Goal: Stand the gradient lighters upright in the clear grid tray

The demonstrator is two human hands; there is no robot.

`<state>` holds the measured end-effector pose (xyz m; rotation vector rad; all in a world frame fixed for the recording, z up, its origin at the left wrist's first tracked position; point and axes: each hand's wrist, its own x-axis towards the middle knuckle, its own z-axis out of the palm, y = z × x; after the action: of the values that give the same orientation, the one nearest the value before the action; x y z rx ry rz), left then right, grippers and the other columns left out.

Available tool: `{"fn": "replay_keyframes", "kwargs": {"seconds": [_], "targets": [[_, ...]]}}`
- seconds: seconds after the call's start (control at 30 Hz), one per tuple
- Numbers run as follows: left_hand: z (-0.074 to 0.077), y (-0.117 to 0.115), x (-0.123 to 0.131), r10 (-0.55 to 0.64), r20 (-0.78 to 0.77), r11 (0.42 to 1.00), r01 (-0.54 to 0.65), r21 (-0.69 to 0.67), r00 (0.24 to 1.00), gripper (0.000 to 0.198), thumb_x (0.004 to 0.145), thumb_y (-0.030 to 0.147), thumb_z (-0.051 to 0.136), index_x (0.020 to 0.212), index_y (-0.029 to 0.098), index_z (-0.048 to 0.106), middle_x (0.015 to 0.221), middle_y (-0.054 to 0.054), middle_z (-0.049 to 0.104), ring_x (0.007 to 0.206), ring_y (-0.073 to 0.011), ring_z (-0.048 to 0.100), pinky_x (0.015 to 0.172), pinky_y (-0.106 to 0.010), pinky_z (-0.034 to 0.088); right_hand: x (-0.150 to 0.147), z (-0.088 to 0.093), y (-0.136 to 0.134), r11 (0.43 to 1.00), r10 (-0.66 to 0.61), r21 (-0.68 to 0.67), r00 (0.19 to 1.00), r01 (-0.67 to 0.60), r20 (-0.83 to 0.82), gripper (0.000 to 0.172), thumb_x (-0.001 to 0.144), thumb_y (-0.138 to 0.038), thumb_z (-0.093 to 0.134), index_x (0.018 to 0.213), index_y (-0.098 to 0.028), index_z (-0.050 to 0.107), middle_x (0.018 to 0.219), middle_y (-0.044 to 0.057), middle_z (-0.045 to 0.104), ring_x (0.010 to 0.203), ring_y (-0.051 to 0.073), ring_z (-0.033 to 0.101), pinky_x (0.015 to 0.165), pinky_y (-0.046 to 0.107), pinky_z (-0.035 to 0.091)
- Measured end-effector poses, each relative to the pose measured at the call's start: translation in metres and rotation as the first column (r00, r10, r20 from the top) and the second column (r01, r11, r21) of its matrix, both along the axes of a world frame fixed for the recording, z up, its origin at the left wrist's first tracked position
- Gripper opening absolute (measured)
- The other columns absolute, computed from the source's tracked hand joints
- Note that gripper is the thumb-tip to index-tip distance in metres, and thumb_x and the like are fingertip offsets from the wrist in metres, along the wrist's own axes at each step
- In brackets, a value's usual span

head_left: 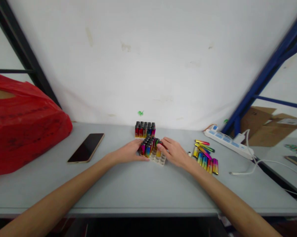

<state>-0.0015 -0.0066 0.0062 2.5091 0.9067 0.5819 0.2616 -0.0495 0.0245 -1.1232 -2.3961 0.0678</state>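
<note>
A white slotted tray (160, 160) sits mid-table, partly filled with upright rainbow-coloured lighters (148, 145). My left hand (129, 152) rests against the tray's left side, fingers curled round it. On the tray's right side, my right hand (173, 150) pinches one lighter (159, 144) at the filled rows. A second, full block of lighters (145, 129) stands behind, near the wall. Loose lighters (205, 157) lie in a pile to the right of my right hand.
A dark phone (86, 147) lies face up at left, beside a big red plastic bag (22, 121). A white power strip (228, 141) with a cable runs along the right. Cardboard boxes (267, 126) stand beyond a blue frame post (262, 79).
</note>
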Motion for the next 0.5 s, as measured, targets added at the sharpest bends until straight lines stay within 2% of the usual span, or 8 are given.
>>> {"fn": "replay_keyframes", "kwargs": {"seconds": [0.1,0.2,0.3,0.5], "targets": [[-0.001,0.001,0.000,0.010,-0.020,1.000,-0.010,-0.003,1.000,0.070,0.080,0.053,0.085,0.138,0.019,0.065,0.142,-0.012,0.067,0.131,-0.0366,0.061,0.117,-0.046,0.045,0.002,0.000,0.002,0.992,-0.125,-0.016,0.990,0.126,0.072,0.045,0.113,-0.047,0.034,0.090,-0.021,0.062,0.077,0.005,0.065,0.074,0.020,0.059,0.073,0.030,0.039],[-0.001,0.001,0.000,-0.010,-0.005,1.000,0.010,0.001,1.000,0.068,0.080,0.052,0.086,0.136,0.020,0.066,0.141,-0.012,0.068,0.131,-0.0359,0.062,0.117,-0.045,0.045,0.003,-0.005,0.006,0.982,-0.188,0.005,0.982,0.188,0.015,0.042,0.113,-0.047,0.037,0.092,-0.021,0.062,0.079,0.006,0.067,0.073,0.020,0.060,0.070,0.029,0.037],[-0.001,0.001,0.000,-0.020,0.016,1.000,0.020,0.002,1.000,0.069,0.080,0.051,0.086,0.138,0.020,0.065,0.142,-0.011,0.068,0.130,-0.0355,0.062,0.116,-0.045,0.046,0.002,-0.013,0.011,0.984,-0.176,0.006,0.982,0.177,-0.070,0.039,0.113,-0.045,0.038,0.091,-0.021,0.060,0.082,0.006,0.069,0.072,0.018,0.060,0.069,0.028,0.037],[-0.001,0.000,0.000,-0.001,-0.011,1.000,0.001,0.012,1.000,0.070,0.080,0.052,0.086,0.137,0.017,0.065,0.141,-0.013,0.068,0.131,-0.0354,0.062,0.116,-0.044,0.046,-0.002,-0.022,0.017,0.993,-0.111,-0.036,0.993,0.110,-0.049,0.034,0.111,-0.041,0.049,0.085,-0.021,0.058,0.077,0.003,0.068,0.066,0.016,0.059,0.064,0.027,0.034]]}}
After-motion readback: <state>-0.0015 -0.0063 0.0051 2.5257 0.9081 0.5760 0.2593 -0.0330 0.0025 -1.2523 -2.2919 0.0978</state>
